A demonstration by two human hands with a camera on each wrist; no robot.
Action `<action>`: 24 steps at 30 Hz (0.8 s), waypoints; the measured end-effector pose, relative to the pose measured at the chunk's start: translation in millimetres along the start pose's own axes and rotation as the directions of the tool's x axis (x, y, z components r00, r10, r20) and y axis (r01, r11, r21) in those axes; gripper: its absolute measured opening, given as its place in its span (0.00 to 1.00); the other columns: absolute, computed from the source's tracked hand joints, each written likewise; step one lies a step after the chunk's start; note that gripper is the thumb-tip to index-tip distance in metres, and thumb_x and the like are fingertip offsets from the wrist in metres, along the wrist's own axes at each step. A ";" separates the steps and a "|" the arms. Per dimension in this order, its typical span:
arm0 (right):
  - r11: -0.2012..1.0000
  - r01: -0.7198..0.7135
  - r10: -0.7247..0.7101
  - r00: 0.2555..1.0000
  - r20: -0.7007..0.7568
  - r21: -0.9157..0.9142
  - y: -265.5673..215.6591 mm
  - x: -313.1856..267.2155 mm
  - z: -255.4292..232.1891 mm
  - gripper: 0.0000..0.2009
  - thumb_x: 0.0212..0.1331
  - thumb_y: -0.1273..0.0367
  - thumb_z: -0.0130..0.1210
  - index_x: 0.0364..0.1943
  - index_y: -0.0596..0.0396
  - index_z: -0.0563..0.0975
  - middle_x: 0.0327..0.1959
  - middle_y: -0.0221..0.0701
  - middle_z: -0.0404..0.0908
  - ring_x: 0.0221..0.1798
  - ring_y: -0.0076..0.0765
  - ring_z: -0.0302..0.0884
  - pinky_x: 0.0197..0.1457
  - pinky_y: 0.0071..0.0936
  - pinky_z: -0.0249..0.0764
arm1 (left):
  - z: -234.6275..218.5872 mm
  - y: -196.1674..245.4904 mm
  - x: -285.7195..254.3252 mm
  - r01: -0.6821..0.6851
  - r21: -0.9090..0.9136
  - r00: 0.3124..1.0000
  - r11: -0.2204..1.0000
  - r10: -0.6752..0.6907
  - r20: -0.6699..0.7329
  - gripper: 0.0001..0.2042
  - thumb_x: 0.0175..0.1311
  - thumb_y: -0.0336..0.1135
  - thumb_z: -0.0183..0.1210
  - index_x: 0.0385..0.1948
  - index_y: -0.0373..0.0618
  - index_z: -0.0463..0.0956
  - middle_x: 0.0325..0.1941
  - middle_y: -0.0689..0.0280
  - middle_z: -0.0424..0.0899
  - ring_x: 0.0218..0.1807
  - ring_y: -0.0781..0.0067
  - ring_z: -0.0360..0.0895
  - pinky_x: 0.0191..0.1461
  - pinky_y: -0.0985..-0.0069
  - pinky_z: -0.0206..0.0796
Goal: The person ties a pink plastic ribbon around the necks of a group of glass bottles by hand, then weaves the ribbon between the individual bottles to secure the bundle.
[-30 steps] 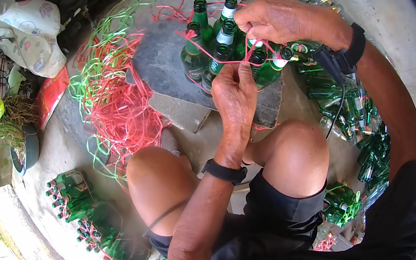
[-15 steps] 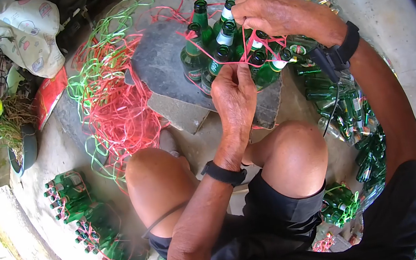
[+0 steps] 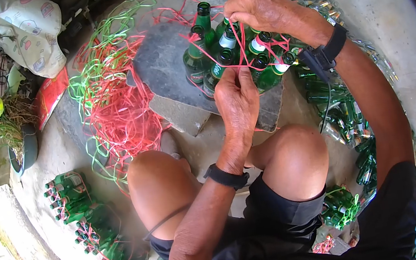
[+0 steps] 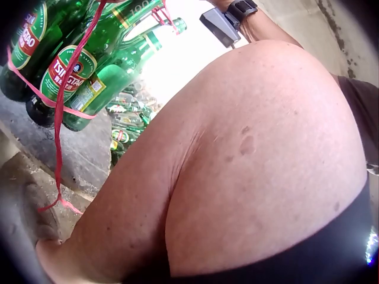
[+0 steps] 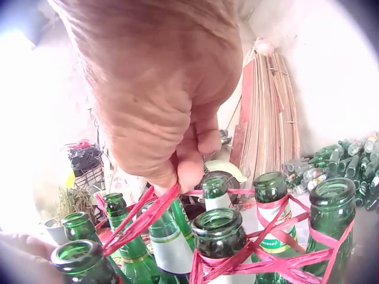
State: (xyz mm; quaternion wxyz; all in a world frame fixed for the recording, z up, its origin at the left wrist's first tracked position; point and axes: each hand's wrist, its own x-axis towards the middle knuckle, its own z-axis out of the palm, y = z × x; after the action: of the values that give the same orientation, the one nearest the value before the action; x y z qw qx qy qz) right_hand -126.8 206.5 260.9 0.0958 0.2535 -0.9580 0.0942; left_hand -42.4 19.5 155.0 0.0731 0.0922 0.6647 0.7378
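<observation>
Several green glass beer bottles (image 3: pixel 195 67) stand upright in a cluster, with pink plastic twine (image 5: pixel 148 218) crossing among their necks. At the near side of the cluster, my left hand (image 3: pixel 237 99) pinches the twine between thumb and forefinger. My right hand (image 3: pixel 266 11), above the far bottles, grips a strand (image 3: pixel 240 45) that runs taut down toward the left fingertips. From the right wrist view, thumb and fingers of the right hand (image 5: pixel 166 100) close on that strand over the bottle mouths. Another band (image 4: pixel 35 89) circles the bottles low down, and a loose twine end hangs beside them.
The bottles stand on a dark stone slab (image 3: pixel 155 57). Left of it lies a tangled heap of pink and green twine (image 3: pixel 120 110). Tied bottle bundles (image 3: pixel 71 194) sit at lower left. Loose bottles (image 3: pixel 345 105) pile up on the right. The person's bare knees (image 3: pixel 297 162) flank the left forearm.
My right hand has moved left and slightly away from the body, drawing the strand straighter. My left hand stays nearly in place, still pinching the twine.
</observation>
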 end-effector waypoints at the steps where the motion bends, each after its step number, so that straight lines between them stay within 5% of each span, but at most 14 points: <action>1: 1.000 0.002 -0.002 1.000 0.003 -0.005 1.1 1.0 0.2 0.06 0.60 0.69 0.61 0.35 0.57 0.81 0.31 0.44 0.81 0.40 0.61 0.80 0.43 0.52 0.74 | -0.1 0.6 0.0 0.005 0.003 1.000 1.000 -0.005 0.000 0.11 0.75 0.34 0.55 0.35 0.34 0.79 0.18 0.59 0.76 0.21 0.71 0.71 0.29 0.67 0.66; 5: 1.000 0.027 -0.027 0.999 0.036 -0.010 12.0 3.9 10.7 0.06 0.60 0.69 0.61 0.36 0.57 0.82 0.31 0.44 0.82 0.41 0.59 0.81 0.44 0.52 0.74 | -0.4 4.8 -0.6 0.027 0.023 1.000 0.999 -0.027 -0.003 0.11 0.75 0.35 0.55 0.37 0.35 0.80 0.19 0.56 0.77 0.21 0.68 0.72 0.31 0.66 0.67; 8: 0.997 0.061 -0.058 0.995 -0.077 0.040 10.1 5.0 16.1 0.06 0.59 0.70 0.61 0.36 0.58 0.82 0.32 0.45 0.83 0.40 0.58 0.81 0.43 0.51 0.74 | 3.9 -0.7 -0.5 -0.031 -0.024 0.999 0.999 0.030 -0.038 0.11 0.76 0.35 0.54 0.39 0.35 0.80 0.19 0.56 0.77 0.22 0.65 0.73 0.32 0.65 0.68; 17: 0.991 -0.086 0.066 0.982 0.176 0.104 10.6 23.0 7.5 0.09 0.57 0.69 0.62 0.36 0.62 0.83 0.35 0.44 0.85 0.41 0.55 0.84 0.45 0.45 0.77 | 1.8 4.6 -1.7 0.012 0.036 0.999 0.999 -0.011 -0.033 0.12 0.77 0.36 0.53 0.40 0.36 0.81 0.21 0.52 0.79 0.22 0.58 0.75 0.32 0.64 0.68; 20: 0.991 -0.026 0.010 0.992 0.125 0.128 13.9 25.2 10.6 0.08 0.56 0.70 0.63 0.33 0.63 0.83 0.29 0.44 0.85 0.33 0.48 0.85 0.38 0.43 0.78 | 0.3 10.2 -2.8 0.056 0.054 0.998 0.997 -0.055 -0.030 0.12 0.76 0.36 0.53 0.40 0.37 0.82 0.21 0.52 0.79 0.22 0.58 0.76 0.33 0.64 0.69; 22: 0.936 -0.305 0.246 0.924 0.292 0.175 3.9 29.5 4.3 0.04 0.58 0.73 0.61 0.32 0.59 0.84 0.17 0.40 0.80 0.18 0.37 0.80 0.27 0.40 0.75 | 0.4 10.0 -2.5 0.064 0.049 0.998 0.997 -0.063 -0.024 0.12 0.76 0.36 0.53 0.40 0.37 0.82 0.21 0.52 0.79 0.22 0.58 0.76 0.33 0.64 0.69; 24: 0.941 -0.286 0.228 0.931 0.285 0.182 4.7 29.9 4.6 0.04 0.59 0.73 0.60 0.32 0.60 0.84 0.15 0.38 0.78 0.15 0.34 0.77 0.23 0.39 0.73 | -0.1 10.6 -2.3 0.070 0.046 0.997 0.996 -0.069 -0.019 0.12 0.76 0.37 0.53 0.40 0.38 0.82 0.21 0.52 0.79 0.22 0.58 0.76 0.33 0.64 0.69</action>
State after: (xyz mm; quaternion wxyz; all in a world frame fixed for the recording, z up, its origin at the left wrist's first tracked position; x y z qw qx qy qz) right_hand -155.4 195.5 262.8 -0.0725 0.1445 -0.9707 0.1776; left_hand -40.1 17.7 165.4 0.0908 0.0640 0.6851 0.7199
